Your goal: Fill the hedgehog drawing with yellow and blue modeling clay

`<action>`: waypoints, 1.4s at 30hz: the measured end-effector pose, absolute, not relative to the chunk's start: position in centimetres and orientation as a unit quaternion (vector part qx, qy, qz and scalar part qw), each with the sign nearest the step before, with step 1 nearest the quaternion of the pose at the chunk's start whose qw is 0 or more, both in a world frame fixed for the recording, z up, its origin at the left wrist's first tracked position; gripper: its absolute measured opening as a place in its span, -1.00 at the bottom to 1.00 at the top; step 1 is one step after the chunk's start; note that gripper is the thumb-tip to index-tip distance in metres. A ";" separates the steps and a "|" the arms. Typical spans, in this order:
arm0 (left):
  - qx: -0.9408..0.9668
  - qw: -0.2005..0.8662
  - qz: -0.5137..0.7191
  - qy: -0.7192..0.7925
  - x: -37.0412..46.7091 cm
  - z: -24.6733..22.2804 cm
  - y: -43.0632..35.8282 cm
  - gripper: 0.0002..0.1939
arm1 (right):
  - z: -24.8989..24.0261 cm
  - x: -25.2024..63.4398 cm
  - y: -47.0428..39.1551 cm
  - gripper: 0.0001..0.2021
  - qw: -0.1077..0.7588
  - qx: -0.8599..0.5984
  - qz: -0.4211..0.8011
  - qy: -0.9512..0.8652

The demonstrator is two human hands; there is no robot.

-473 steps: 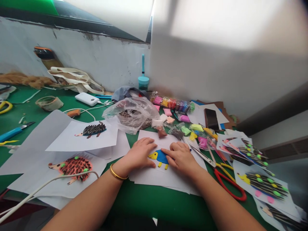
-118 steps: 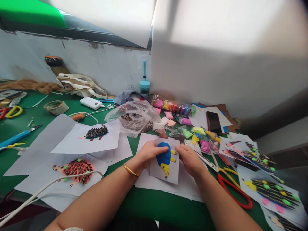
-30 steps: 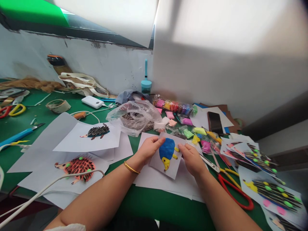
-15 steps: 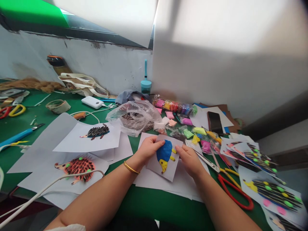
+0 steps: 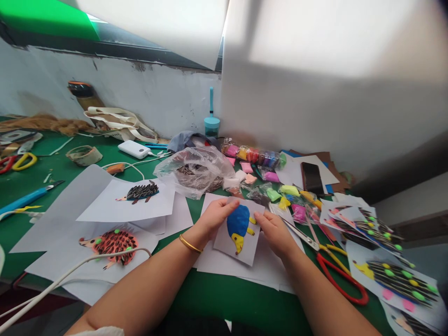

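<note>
Between my two hands is a small white paper card (image 5: 224, 242) bearing a hedgehog (image 5: 238, 221) of blue and yellow clay, its yellow head pointing down toward me. My left hand (image 5: 216, 218) pinches the card's upper left edge, thumb on top. At the right edge, my right hand (image 5: 273, 229) grips it near the yellow feet. The fingers behind the card are hidden. Under it lie white sheets (image 5: 217, 263) on the green table (image 5: 224, 298). Scissors (image 5: 332, 261) with red and yellow handles rest just right of my right hand.
A clear plastic bag of seeds (image 5: 196, 170) sits beyond my hands, beside several clay packets (image 5: 273, 193). Seed-covered hedgehog pictures lie left (image 5: 115, 245) and right (image 5: 399, 280). A white cable (image 5: 70, 275) crosses the left papers. A phone (image 5: 312, 178) lies at the back right.
My left thumb has shifted slightly, showing more of the hedgehog's blue body. The card stays in both hands in nearly the same place.
</note>
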State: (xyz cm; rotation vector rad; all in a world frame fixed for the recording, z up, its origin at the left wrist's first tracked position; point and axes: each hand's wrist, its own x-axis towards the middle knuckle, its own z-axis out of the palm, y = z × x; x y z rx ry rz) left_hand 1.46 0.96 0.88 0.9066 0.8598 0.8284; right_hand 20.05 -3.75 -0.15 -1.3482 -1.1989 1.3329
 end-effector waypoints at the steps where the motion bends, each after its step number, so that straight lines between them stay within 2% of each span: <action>1: 0.412 0.736 0.371 0.388 1.5 0.8 0.9 -0.51 | -0.1 20.0 -3.8 -0.49 0.434 -0.544 0.531 -0.484; 6: 0.429 0.710 0.368 0.420 1.4 0.7 0.9 -0.52 | 0.0 19.9 -3.8 -0.49 0.423 -0.550 0.522 -0.496; 12: 0.426 0.739 0.346 0.391 1.4 1.0 0.7 -0.46 | -0.2 20.1 -3.7 -0.51 0.423 -0.551 0.522 -0.495; 20: 0.448 0.730 0.339 0.388 1.4 0.8 0.6 -0.51 | -0.1 19.8 -4.0 -0.54 0.405 -0.541 0.531 -0.511; 27: 0.508 0.658 0.330 0.446 1.5 0.7 0.6 -0.61 | 0.3 19.5 -4.1 -0.54 0.378 -0.583 0.447 -0.564; 32: 0.475 0.722 0.323 0.386 1.3 0.9 0.7 -0.49 | 0.4 19.8 -3.9 -0.54 0.391 -0.573 0.482 -0.536; 39: 0.482 0.690 0.321 0.434 1.5 0.8 0.5 -0.54 | 0.7 19.7 -4.1 -0.52 0.366 -0.582 0.437 -0.581; 42: 0.472 0.707 0.323 0.417 1.4 1.0 0.5 -0.51 | 0.6 19.8 -4.1 -0.51 0.358 -0.586 0.443 -0.576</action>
